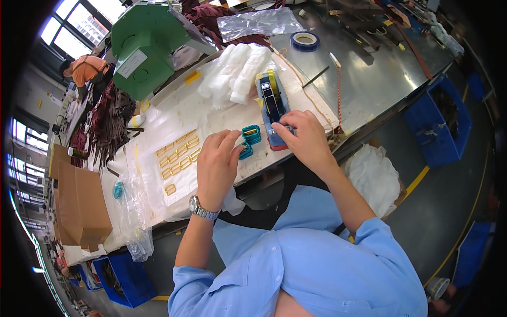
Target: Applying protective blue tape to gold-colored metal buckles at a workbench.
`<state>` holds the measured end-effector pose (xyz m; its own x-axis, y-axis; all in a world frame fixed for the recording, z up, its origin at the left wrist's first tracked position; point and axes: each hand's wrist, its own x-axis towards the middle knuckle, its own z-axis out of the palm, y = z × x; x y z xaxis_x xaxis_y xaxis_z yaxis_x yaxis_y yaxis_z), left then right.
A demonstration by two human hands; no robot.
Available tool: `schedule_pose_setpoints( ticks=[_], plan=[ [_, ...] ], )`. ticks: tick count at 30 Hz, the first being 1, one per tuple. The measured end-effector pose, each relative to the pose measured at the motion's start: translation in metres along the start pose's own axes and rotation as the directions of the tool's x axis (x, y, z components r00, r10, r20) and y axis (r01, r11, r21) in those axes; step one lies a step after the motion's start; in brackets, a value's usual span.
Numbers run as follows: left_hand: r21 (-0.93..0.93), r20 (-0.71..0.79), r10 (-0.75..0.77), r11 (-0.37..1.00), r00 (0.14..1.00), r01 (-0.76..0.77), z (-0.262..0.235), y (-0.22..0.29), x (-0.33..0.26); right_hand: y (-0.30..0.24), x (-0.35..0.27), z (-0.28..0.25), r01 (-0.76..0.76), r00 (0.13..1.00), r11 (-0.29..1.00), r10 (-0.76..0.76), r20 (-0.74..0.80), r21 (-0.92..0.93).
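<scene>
My left hand, with a metal watch on its wrist, is bent with thumb and fingers closed on a small teal-wrapped buckle. Just beyond it, another teal bundle lies on the table with a gold edge showing. My right hand is at the near end of a blue-grey tape dispenser, thumb and forefinger drawn together by its cutter. Anything between those fingertips is too small to make out. Left of my left hand, several gold rectangular buckles lie in rows on the pale table covering.
White foam wrap lies behind the dispenser, and a blue tape roll sits farther back. A green machine stands far left. A cardboard box and clear plastic bag are at left. A blue bin is at right.
</scene>
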<state>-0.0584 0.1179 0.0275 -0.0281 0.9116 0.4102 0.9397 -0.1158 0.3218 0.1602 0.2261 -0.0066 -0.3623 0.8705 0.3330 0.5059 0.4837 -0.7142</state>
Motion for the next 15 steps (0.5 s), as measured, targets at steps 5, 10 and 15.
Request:
schedule_pose_setpoints(
  ticks=[5,10,15],
  plan=[
    [-0.146,-0.014,0.256,0.956,0.967,-0.255,0.015,0.022,0.044,-0.007,0.005,-0.006,-0.207,0.978,0.883,0.199,0.063,0.421],
    [-0.182,-0.009,0.223,0.958,0.975,-0.221,0.025,0.023,0.054,-0.037,-0.062,-0.027,-0.217,0.975,0.702,0.189,0.116,0.678],
    [-0.228,-0.022,0.133,0.964,0.991,-0.135,0.027,0.042,0.025,0.011,-0.148,0.024,-0.510,0.856,0.478,0.361,0.369,0.715]
  ],
)
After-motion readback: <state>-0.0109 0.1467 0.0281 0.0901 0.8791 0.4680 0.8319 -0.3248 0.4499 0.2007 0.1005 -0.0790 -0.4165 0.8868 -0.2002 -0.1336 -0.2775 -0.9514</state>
